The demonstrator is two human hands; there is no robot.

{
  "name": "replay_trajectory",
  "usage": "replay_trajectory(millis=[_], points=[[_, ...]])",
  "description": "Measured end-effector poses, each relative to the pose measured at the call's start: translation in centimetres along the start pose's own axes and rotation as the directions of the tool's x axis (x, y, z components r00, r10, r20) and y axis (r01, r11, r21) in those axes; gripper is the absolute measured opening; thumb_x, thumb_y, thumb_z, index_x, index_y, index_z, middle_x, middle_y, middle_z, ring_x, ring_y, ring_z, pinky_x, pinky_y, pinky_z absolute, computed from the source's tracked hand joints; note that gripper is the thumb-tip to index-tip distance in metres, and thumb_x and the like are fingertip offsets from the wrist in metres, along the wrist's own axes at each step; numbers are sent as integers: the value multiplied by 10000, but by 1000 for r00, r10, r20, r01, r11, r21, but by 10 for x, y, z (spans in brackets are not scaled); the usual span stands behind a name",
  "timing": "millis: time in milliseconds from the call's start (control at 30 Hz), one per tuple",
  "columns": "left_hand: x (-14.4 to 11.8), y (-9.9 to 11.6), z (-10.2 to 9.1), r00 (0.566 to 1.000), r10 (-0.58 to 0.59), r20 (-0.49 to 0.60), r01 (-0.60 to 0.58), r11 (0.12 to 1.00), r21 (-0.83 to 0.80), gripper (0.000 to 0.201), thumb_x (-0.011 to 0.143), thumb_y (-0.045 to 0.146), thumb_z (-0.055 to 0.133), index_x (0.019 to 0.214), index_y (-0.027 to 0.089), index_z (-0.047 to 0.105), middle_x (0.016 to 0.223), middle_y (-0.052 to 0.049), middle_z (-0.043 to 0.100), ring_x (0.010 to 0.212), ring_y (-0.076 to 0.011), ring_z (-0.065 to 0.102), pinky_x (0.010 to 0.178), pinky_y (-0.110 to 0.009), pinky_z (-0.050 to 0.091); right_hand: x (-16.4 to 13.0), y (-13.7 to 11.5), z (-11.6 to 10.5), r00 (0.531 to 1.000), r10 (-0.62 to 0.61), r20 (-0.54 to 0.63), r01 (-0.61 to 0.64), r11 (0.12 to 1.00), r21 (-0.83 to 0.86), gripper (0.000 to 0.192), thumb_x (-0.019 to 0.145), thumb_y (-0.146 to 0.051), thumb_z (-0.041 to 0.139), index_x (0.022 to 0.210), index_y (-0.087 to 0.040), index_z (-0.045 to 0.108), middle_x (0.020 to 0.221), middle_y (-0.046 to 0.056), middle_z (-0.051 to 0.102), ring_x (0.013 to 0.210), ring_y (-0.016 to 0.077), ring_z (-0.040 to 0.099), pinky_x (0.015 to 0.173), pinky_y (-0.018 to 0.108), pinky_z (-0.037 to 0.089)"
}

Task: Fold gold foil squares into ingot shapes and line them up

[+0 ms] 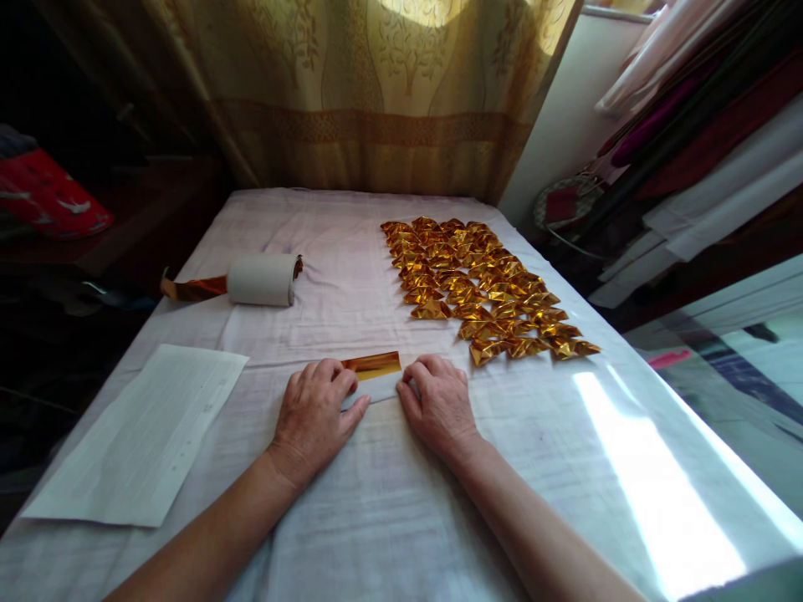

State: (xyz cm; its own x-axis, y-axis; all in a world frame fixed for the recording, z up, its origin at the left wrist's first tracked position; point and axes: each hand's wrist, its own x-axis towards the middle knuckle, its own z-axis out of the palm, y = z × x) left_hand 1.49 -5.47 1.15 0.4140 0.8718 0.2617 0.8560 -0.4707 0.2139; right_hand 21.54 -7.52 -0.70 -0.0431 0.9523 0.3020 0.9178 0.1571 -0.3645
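Between left hand, right hand, gold foil strip

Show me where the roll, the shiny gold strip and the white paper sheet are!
roll [260, 279], head view, on its white outer side.
gold strip [372, 365], head view, on the shiny part between the hands.
white paper sheet [144, 435], head view, on its middle.

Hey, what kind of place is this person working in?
Probably a room in a home used for handcraft. A patterned yellow curtain hangs behind a table covered with pale cloth, stacked folded fabrics fill the right side, and rows of folded gold foil pieces lie on the cloth.
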Motion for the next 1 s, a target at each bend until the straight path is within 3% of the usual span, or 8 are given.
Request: replay_trajectory(millis=[200, 567, 667, 767, 1000], points=[[14, 17, 5, 1000, -6, 28, 3, 993, 118, 312, 822, 487, 703, 807, 195, 595, 918, -88, 608, 890, -284, 552, 792, -434, 408, 0, -2, 0, 1000, 14, 15, -14, 1000, 2, 43, 881, -247, 623, 856, -212, 631, 958, 52, 635, 929, 220, 555, 811, 351, 342], [-15, -22, -13, 992, -104, 69, 95, 989, 114, 176, 842, 366, 678, 864, 221, 581, 960, -42, 613, 943, -259, 571, 853, -406, 386, -1, 1, 2, 1000, 9, 3, -9, 1000, 25, 49, 883, -252, 615, 854, -218, 637, 958, 47, 644, 930, 214, 553, 812, 343, 328], [-17, -25, -10, 997, -71, 29, 69, 995, 73, 195, 850, 350, 664, 996, 229, 616, 1021, -47, 633, 988, -261, 583, 885, -413, 382, -1, 1, 2, 1000, 7, 8, -7, 1000, 18, 62, 885, -255, 616, 919, -219, 652, 979, 55, 644, 945, 225, 557, 820, 354, 334], [-16, -25, -5, 999, -30, -26, 30, 999, 20, 273, 854, 370, 656, 1098, 248, 635, 1063, -51, 634, 1016, -262, 588, 906, -418, 383, -2, 1, 3, 1000, -8, -1, 8, 1000, 6, 196, 893, -250, 596, 1080, -229, 652, 1024, 71, 646, 971, 237, 551, 827, 361, 345], [-16, -22, 2, 998, -4, -65, -1, 997, -75, 184, 818, 324, 691, 957, 234, 613, 1048, -52, 648, 992, -257, 598, 896, -412, 398, -2, 3, 2, 1000, -22, 13, 21, 998, 52, 247, 866, -311, 649, 1099, -229, 658, 1045, 78, 655, 987, 253, 567, 852, 383, 372]])
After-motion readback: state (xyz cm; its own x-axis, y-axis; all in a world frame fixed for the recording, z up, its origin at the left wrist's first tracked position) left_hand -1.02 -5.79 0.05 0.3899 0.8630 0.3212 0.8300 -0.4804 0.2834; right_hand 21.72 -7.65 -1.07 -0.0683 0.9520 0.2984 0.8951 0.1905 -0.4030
